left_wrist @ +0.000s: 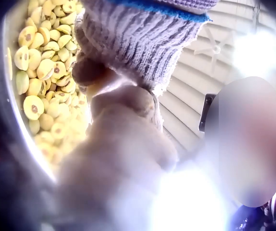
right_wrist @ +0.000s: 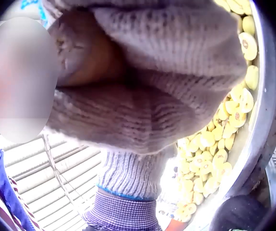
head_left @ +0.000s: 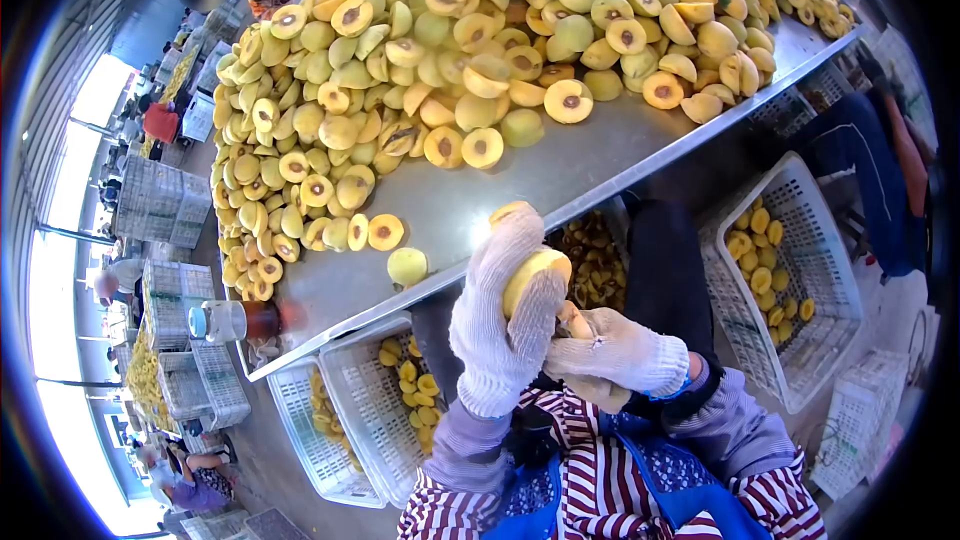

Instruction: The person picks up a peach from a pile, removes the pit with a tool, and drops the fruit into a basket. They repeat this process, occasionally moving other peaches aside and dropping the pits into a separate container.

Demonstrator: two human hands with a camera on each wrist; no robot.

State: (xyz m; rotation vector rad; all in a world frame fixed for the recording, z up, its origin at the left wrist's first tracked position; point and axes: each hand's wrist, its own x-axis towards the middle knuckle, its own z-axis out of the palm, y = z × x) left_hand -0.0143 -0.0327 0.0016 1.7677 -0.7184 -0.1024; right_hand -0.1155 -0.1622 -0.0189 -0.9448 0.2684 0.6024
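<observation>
Here our left hand (head_left: 497, 325) grips a peach half (head_left: 530, 275), right hand (head_left: 615, 350) pinching at it; gloves could slip, dropping it.

Bench (head_left: 560, 175) from 9 to 2 o'clock was buried under the fruit pile (head_left: 450, 50); no way through there. Bare steel strip ran along the near edge, broken only by one loose half (head_left: 407, 265) at 10 and a cup (head_left: 222, 320) at 9. Below the edge, crates (head_left: 370, 410) at 8 and a basket (head_left: 800, 270) at 3 hemmed the gap.
</observation>
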